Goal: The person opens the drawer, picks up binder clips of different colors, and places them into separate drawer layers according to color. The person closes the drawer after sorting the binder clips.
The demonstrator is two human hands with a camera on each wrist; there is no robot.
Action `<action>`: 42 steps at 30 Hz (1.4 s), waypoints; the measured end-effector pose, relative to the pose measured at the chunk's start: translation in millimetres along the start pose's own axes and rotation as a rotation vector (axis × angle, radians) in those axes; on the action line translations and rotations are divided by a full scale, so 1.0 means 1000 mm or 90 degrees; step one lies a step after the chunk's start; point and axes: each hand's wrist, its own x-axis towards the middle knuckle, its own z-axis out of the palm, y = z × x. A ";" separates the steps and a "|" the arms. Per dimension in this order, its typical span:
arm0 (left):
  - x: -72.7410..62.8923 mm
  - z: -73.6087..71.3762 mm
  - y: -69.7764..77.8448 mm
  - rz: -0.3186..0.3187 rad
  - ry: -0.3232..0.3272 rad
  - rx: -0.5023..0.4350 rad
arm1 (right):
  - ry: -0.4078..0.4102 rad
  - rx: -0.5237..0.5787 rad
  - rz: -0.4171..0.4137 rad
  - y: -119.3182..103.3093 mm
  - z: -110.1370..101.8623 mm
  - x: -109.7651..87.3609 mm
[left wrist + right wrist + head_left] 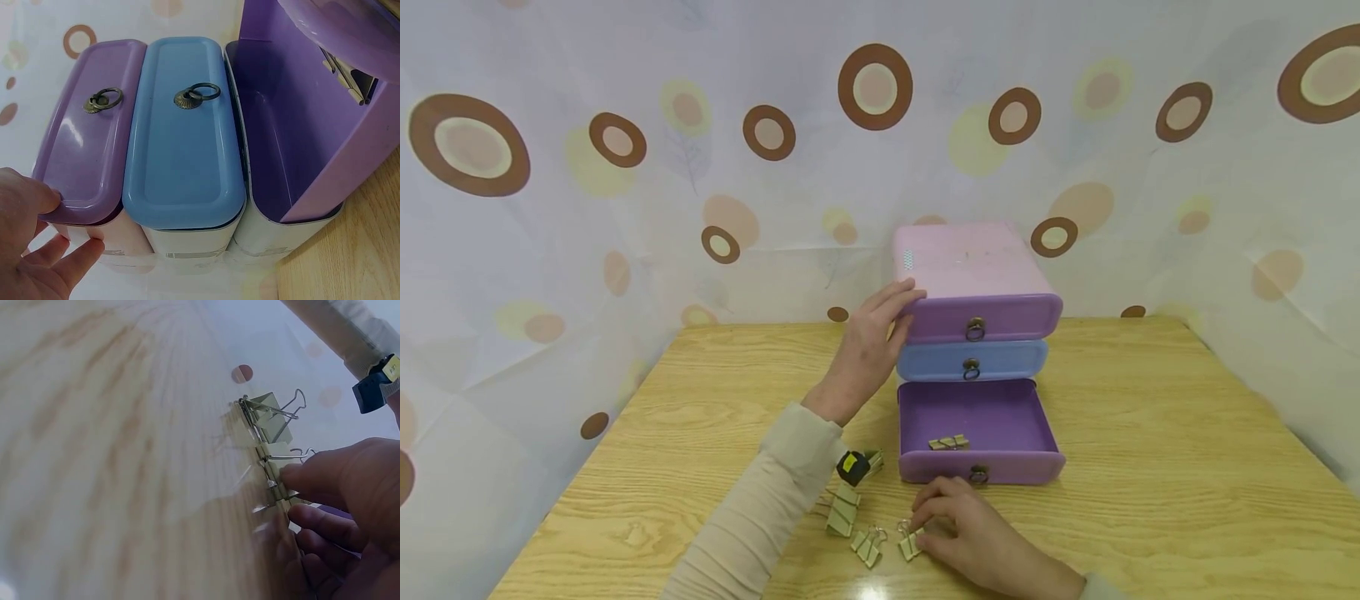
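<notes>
A small drawer unit [970,262] has a pink top, a purple top drawer [940,321] and a blue middle drawer [932,362], both pushed in. Its purple bottom drawer [1022,467] is pulled out, with gold binder clips [949,442] inside near the front. My left hand [863,354] rests on the unit's upper left corner; in the left wrist view its thumb [47,199] touches the top drawer's front and other fingers lie against the side. In front of the bottom drawer, my right hand [973,537] pinches a gold binder clip [909,546] at the tabletop.
Left of the held clip lie a similar binder clip [867,550] and a larger one [842,510]. Another clip [876,461] shows partly behind the black device [853,467] on the left wrist. The wooden table [1150,467] meets a patterned sheet [820,283] at the back.
</notes>
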 end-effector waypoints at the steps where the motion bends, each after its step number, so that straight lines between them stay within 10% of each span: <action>1: 0.000 0.000 0.000 0.000 0.000 0.000 | 0.003 0.000 -0.002 0.000 0.000 0.000; 24: -0.001 -0.002 0.002 -0.007 -0.002 -0.005 | 0.044 0.174 -0.009 0.006 -0.006 -0.001; 42: 0.000 -0.001 0.000 0.004 0.004 -0.005 | 0.113 0.184 0.004 0.000 -0.037 0.007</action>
